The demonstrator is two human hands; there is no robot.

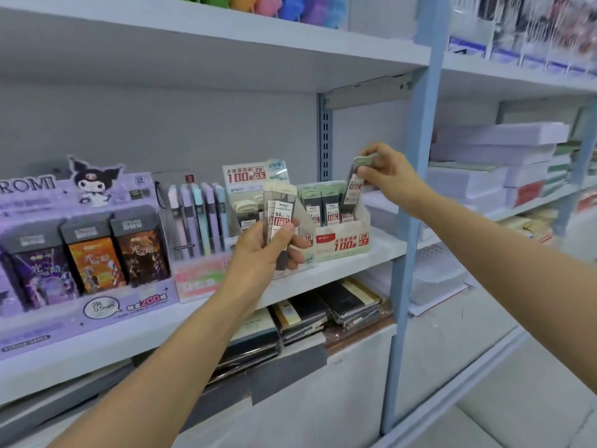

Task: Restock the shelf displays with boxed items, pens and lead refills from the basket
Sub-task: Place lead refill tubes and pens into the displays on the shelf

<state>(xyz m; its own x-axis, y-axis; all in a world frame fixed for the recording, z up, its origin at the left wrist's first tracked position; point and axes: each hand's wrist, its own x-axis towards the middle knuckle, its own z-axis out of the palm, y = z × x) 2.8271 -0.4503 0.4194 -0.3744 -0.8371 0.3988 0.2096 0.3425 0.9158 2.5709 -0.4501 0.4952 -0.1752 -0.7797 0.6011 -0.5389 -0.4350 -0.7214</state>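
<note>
Several cream-capped lead refill cases (labelled 0.5) sit gripped in the left hand, while the right hand pinches a green-capped case at the 0.7 display box.

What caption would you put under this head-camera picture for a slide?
Right hand pinches a lead refill case at the 0.7 display box; left hand grips spare cases.

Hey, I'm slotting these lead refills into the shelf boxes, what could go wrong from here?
The refill pinched by your right hand hangs tilted over the 0.7 box; it could catch on the packed cases and jam. The 0.5 refills bunched in your left hand could slip, or land in the wrong box.
</note>
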